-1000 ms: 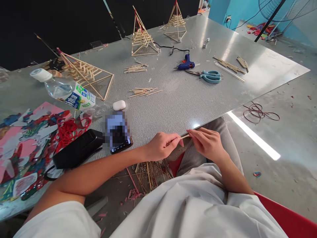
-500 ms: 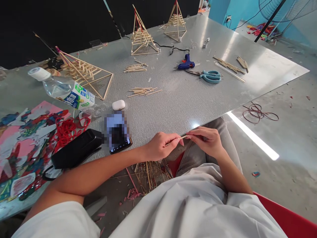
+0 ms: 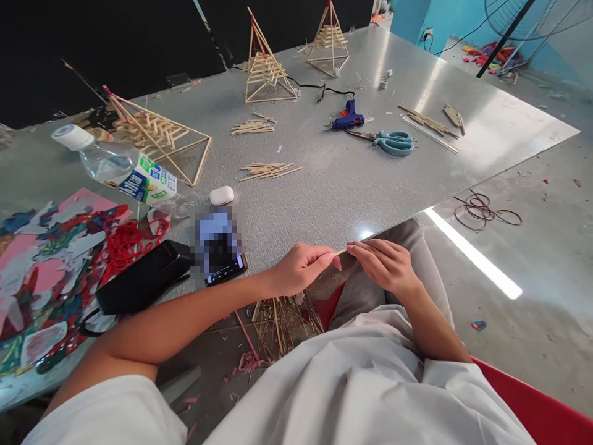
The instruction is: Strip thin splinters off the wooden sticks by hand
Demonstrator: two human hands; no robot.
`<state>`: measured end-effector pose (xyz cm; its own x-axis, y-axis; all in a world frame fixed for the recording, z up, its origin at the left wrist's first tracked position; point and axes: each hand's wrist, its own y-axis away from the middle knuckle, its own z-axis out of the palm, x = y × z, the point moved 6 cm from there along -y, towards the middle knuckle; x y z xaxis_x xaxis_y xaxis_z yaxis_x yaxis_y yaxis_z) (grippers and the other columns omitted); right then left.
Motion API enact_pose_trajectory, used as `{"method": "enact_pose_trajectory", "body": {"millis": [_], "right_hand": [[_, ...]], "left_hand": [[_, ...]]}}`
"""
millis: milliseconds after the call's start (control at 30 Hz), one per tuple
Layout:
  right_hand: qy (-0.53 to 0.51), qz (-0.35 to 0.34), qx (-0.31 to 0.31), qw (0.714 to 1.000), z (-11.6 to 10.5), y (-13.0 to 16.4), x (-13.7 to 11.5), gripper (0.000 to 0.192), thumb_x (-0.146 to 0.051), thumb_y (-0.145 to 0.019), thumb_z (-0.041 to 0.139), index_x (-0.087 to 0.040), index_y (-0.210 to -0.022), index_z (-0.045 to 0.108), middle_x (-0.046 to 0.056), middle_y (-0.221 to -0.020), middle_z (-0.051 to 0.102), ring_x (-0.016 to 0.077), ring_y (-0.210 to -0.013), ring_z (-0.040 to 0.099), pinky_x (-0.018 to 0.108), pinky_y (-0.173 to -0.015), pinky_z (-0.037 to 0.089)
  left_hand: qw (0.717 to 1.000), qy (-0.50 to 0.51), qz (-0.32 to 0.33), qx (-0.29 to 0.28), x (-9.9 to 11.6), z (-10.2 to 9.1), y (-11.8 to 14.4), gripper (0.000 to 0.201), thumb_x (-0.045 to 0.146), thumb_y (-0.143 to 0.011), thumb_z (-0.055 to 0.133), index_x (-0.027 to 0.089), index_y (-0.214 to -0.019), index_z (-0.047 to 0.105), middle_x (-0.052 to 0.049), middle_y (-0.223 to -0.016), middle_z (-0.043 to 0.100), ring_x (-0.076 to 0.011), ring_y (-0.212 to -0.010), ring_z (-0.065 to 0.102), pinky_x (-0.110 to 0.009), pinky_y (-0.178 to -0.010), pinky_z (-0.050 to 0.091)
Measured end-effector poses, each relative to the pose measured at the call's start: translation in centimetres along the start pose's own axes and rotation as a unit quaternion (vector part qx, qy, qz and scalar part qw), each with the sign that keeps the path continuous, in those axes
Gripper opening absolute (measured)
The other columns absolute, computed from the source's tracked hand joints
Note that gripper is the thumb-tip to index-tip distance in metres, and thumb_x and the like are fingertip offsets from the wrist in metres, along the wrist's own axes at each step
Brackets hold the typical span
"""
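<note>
Both hands meet at the near edge of the surface [image 3: 324, 185], just above the person's lap. The left hand [image 3: 301, 269] is curled almost shut, and its thumb and first finger pinch a thin stick [image 3: 341, 251]. The right hand [image 3: 386, 266] comes in from the right, with its fingers held long and close together, and their tips pinch the other end of the same stick. So the stick lies between the two hands and touches both. Only a tiny bit of it shows in the gap. Its long way runs left to right, a little tilted up toward the right. Both hands are just as near to it.

Below the hands, on the floor, lies a heap of stick scraps [image 3: 278, 318].

Farther off on the surface are more sticks in a small pile [image 3: 269, 170], well apart from the hands. To the left of the left hand lie a phone [image 3: 220, 250] and a black case [image 3: 143, 278]. A bottle [image 3: 118, 167] lies on its side beyond them. Far off sit a blue glue gun [image 3: 347, 117] and scissors [image 3: 391, 142]. Three stick pyramids stand on the far side; the nearest one [image 3: 157, 139] lies tipped over at the left.
</note>
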<state>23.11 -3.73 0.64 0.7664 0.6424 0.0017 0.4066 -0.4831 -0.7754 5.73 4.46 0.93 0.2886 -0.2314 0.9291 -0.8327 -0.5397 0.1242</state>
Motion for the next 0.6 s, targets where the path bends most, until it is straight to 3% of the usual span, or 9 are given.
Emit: {"method": "enact_pose_trajectory", "body": {"millis": [600], "right_hand": [[-0.072,0.088,0.025,0.993,0.2,-0.6,1.3,0.028,-0.005,-0.104,0.061,-0.023,-0.125,0.065,0.003,-0.089,0.081,0.0175,-0.075,0.073,0.028,-0.063,0.057]], "left_hand": [[0.999,-0.032,0.027,-0.010,0.5,0.1,0.1,0.045,0.035,-0.108,0.042,0.008,-0.103,0.077,0.011,-0.056,0.025,-0.0085,-0.049,0.022,-0.022,-0.048,0.018]]}}
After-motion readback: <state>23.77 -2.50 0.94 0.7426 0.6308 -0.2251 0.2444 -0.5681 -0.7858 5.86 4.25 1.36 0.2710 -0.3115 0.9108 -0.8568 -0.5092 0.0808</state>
